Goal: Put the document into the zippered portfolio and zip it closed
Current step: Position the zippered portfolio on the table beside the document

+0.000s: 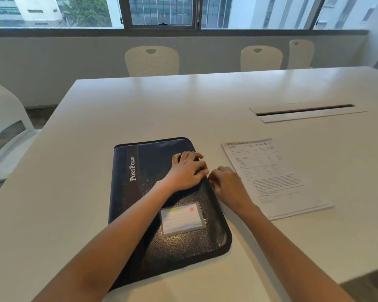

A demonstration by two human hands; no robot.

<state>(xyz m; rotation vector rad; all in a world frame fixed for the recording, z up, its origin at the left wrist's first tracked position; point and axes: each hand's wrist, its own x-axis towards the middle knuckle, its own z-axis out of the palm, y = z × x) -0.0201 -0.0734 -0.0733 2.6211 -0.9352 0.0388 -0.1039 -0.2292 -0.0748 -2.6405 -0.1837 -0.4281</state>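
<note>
A dark blue zippered portfolio (153,192) lies flat and closed on the white table (183,105), with a clear card pocket (181,219) on its cover. My left hand (187,171) rests on the cover near the right edge, fingers slightly bent and pressing down. At that right edge my right hand (226,184) has its fingers curled, pinching what looks like the zipper pull; the pull itself is hidden. The printed document (275,177) lies flat on the table to the right of the portfolio, untouched.
A cable slot with a raised lid (306,112) is set in the table at the back right. Several white chairs (152,61) stand along the far side and one chair (7,131) at the left. Windows run behind.
</note>
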